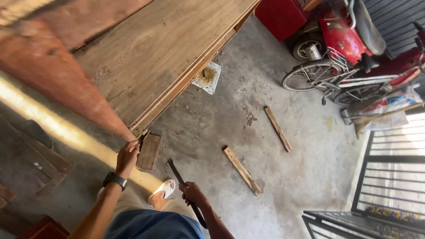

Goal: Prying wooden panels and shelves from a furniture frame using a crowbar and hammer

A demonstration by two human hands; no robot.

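One big wooden panel (146, 57) leaned over the person, its lower corner pinched by the left hand (127, 156), with one small wood block (148, 152) just right of that hand. My worry was that the panel could slip off that grip and drop toward the sandalled foot (163, 190) between the hands. The right hand (192, 193) was clenched around one dark flat pry bar (183, 188), whose tip could skid on the concrete floor (212, 128). Two loose wood strips (241, 171) lay beyond the right hand, a tripping risk, and two bicycles (349, 82) stood farther off.

Two slats (241, 170) right of panel (155, 57)
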